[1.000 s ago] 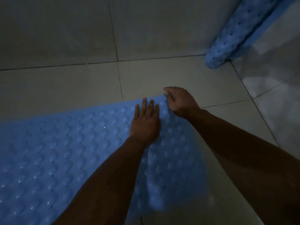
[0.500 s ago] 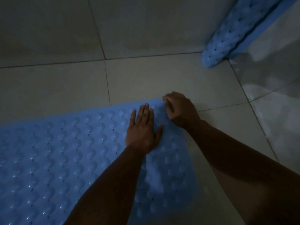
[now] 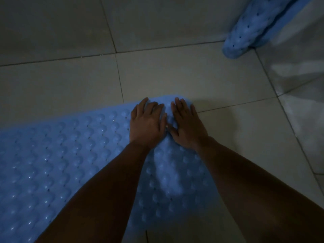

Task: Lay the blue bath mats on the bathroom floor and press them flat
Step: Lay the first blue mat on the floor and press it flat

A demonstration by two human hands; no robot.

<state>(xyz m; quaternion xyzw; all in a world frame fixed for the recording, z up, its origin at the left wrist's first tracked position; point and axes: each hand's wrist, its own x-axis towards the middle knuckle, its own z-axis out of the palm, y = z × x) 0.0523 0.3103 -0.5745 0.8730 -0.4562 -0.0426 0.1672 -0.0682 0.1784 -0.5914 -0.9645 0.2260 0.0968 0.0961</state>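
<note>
I see the blue bubble-textured rubber bath mat (image 3: 61, 163) lying spread on the grey tiled floor (image 3: 175, 76). At its far right corner, my left hand (image 3: 147, 123) and right hand (image 3: 188, 127) press palm-down side by side, fingers straight and slightly spread, thumbs nearly touching. Farther off, a second blue perforated mat (image 3: 245, 32) stands rolled in the corner.

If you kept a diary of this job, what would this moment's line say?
step: pressing flat | left hand: flat on mat corner | right hand: flat beside it | second mat: rolled, untouched
</note>
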